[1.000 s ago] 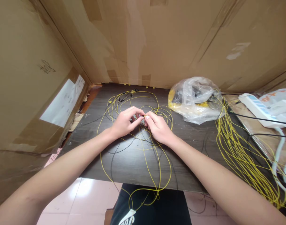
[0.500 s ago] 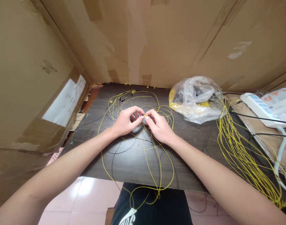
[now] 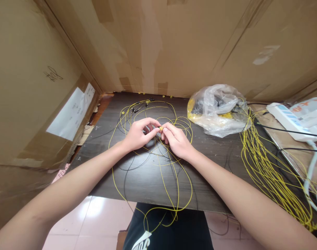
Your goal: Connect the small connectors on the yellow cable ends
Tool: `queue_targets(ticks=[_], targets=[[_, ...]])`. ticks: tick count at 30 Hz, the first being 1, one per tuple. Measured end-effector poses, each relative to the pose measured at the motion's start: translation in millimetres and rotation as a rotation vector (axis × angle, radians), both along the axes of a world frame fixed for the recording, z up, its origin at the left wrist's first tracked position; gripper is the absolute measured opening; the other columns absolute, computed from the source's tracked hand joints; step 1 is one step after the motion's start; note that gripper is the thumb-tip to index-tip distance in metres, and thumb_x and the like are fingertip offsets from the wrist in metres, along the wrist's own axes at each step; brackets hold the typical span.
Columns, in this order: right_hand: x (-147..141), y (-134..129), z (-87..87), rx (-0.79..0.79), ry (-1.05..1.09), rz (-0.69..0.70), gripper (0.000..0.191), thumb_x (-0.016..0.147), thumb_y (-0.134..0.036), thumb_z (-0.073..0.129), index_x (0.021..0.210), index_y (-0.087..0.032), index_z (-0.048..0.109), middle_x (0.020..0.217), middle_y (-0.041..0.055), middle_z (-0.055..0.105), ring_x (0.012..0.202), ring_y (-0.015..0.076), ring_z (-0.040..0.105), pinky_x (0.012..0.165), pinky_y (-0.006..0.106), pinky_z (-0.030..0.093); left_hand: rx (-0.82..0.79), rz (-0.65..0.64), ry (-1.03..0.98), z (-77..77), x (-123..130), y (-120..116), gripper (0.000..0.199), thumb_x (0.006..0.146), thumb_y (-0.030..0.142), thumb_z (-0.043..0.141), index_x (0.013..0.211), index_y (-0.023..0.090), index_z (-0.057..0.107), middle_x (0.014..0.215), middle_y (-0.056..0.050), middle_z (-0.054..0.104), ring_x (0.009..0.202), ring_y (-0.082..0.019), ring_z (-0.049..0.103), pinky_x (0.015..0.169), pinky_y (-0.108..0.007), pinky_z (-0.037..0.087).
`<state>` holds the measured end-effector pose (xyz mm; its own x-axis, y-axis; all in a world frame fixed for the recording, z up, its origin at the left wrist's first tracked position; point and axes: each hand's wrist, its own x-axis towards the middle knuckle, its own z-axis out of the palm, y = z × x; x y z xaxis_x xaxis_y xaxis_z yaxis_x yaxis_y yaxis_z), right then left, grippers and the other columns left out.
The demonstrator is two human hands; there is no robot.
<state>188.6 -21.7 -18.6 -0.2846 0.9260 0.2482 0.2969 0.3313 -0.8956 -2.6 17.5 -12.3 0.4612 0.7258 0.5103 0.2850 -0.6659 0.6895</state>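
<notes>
Over the middle of the table, my left hand (image 3: 143,133) and my right hand (image 3: 176,140) meet fingertip to fingertip. Between them is a small yellow piece (image 3: 161,128) with a dark end, pinched by both; its exact kind is too small to make out. Thin yellow cable (image 3: 191,187) lies in loose loops under and around my hands, and some of it hangs over the front edge onto my lap. Thin black cable (image 3: 124,187) runs among the loops. Several black connector ends (image 3: 134,110) rest on the table behind my left hand.
A clear plastic bag (image 3: 218,119) with dark and yellow contents stands at the back right. Beside it a thick bundle of yellow cables (image 3: 262,184) hangs toward the front right. A white power strip (image 3: 288,121) lies at far right. Cardboard walls (image 3: 153,45) enclose the back and left.
My right fingers have shifted slightly on the small yellow piece, so more of it shows. My left hand has barely moved.
</notes>
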Motion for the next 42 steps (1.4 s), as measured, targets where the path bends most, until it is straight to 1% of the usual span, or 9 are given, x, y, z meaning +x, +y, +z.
queue_targets(ticks=[6,9,12,15,24,32,36,42], targets=[[-0.3,0.2,-1.5,0.029,-0.022,0.003,0.026,0.104,-0.035,0.04,0.085,-0.021,0.052,0.072,-0.0008,0.058,0.065,0.0138,0.053,0.067,0.028,0.041,-0.077,-0.003,-0.023,-2.3,-3.3,3.9,0.016,0.091,0.027,0.07,0.101,0.017,0.078,0.089,-0.005,0.077,0.072,-0.012,0.067,0.061,-0.02,0.054],[-0.3,-0.3,-1.3,0.037,-0.027,0.01,0.027,0.104,-0.036,0.039,0.085,-0.021,0.052,0.071,-0.0009,0.058,0.065,0.014,0.054,0.067,0.028,0.041,-0.089,0.001,-0.026,-3.7,-4.2,4.8,0.018,0.092,0.027,0.069,0.103,0.018,0.08,0.093,-0.006,0.078,0.077,-0.014,0.07,0.062,-0.021,0.054],[-0.4,-0.8,-0.7,0.035,-0.032,0.009,0.027,0.105,-0.035,0.039,0.086,-0.021,0.052,0.071,-0.001,0.058,0.066,0.0141,0.054,0.067,0.028,0.041,-0.078,-0.002,-0.024,-3.7,-4.4,5.0,0.018,0.093,0.026,0.067,0.103,0.018,0.081,0.095,-0.006,0.079,0.08,-0.014,0.071,0.063,-0.022,0.055],[-0.3,-0.6,-0.2,0.032,-0.04,0.015,0.026,0.104,-0.034,0.038,0.086,-0.021,0.052,0.071,-0.0011,0.058,0.065,0.0139,0.055,0.068,0.028,0.041,-0.065,-0.001,-0.017,-3.3,-4.7,5.4,0.018,0.093,0.025,0.067,0.102,0.019,0.081,0.094,-0.006,0.079,0.078,-0.015,0.072,0.063,-0.022,0.055],[0.1,-0.3,0.1,0.027,-0.054,0.03,0.025,0.105,-0.032,0.038,0.086,-0.021,0.051,0.071,-0.0019,0.058,0.064,0.0133,0.053,0.069,0.028,0.041,0.035,-0.015,-0.005,-2.2,-5.3,4.4,0.016,0.093,0.019,0.067,0.101,0.019,0.081,0.091,-0.006,0.079,0.077,-0.014,0.071,0.064,-0.023,0.054],[2.0,3.5,-2.0,-0.072,0.041,0.077,0.028,0.104,-0.037,0.039,0.087,-0.02,0.054,0.07,-0.0012,0.059,0.064,0.0135,0.053,0.068,0.028,0.043,0.027,0.012,-0.022,-2.9,-4.0,3.6,0.015,0.092,0.022,0.069,0.1,0.018,0.081,0.091,-0.006,0.08,0.076,-0.015,0.072,0.065,-0.024,0.056],[3.3,5.5,-3.0,-0.088,0.063,0.09,0.029,0.104,-0.038,0.04,0.086,-0.02,0.054,0.07,-0.0015,0.059,0.063,0.013,0.052,0.067,0.027,0.043,0.021,0.012,-0.028,-3.6,-3.8,3.6,0.015,0.092,0.022,0.069,0.1,0.018,0.082,0.091,-0.006,0.08,0.077,-0.015,0.072,0.066,-0.024,0.056],[4.8,7.1,-2.7,-0.126,0.113,0.123,0.029,0.103,-0.039,0.042,0.087,-0.02,0.055,0.068,-0.0016,0.06,0.058,0.0121,0.05,0.06,0.026,0.042,0.084,0.01,-0.038,-5.2,-2.8,2.6,0.015,0.093,0.021,0.069,0.101,0.018,0.081,0.091,-0.006,0.08,0.076,-0.014,0.072,0.065,-0.025,0.057]])
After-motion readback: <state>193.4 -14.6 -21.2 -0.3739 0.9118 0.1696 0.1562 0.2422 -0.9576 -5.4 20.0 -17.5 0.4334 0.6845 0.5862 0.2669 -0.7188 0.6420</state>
